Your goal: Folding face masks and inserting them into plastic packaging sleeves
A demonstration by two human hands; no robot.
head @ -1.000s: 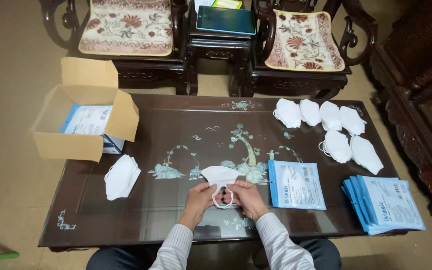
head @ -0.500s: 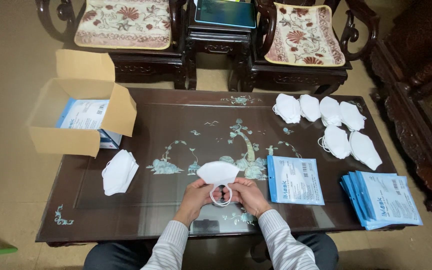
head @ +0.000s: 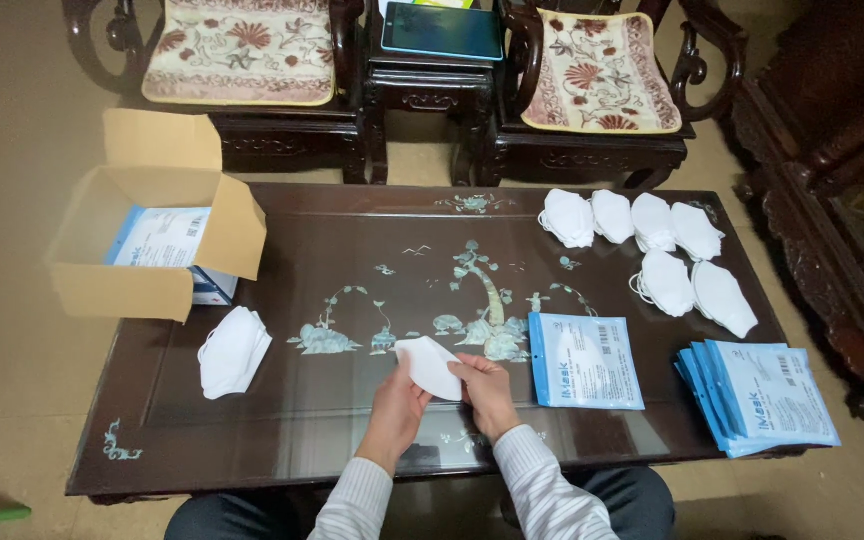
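Observation:
A folded white face mask [head: 428, 364] is held between both my hands just above the dark inlaid table [head: 352, 250]. My left hand [head: 398, 405] grips its lower left edge and my right hand [head: 486, 388] pinches its right side. A blue and white flat pouch [head: 583, 360] lies on the table right beside my right hand. A small stack of white masks [head: 234, 349] lies to the left of my left hand.
An open cardboard box [head: 157, 245] holding blue and white packs sits at the table's left end. Several loose white masks [head: 647, 250] lie at the far right, and a pile of blue pouches [head: 760, 394] at the near right corner. Carved chairs [head: 242, 50] stand beyond the table.
The mask was spread flat with its ear loops hanging between my hands; now it is folded and turned, tilted to the left, with the loops out of sight.

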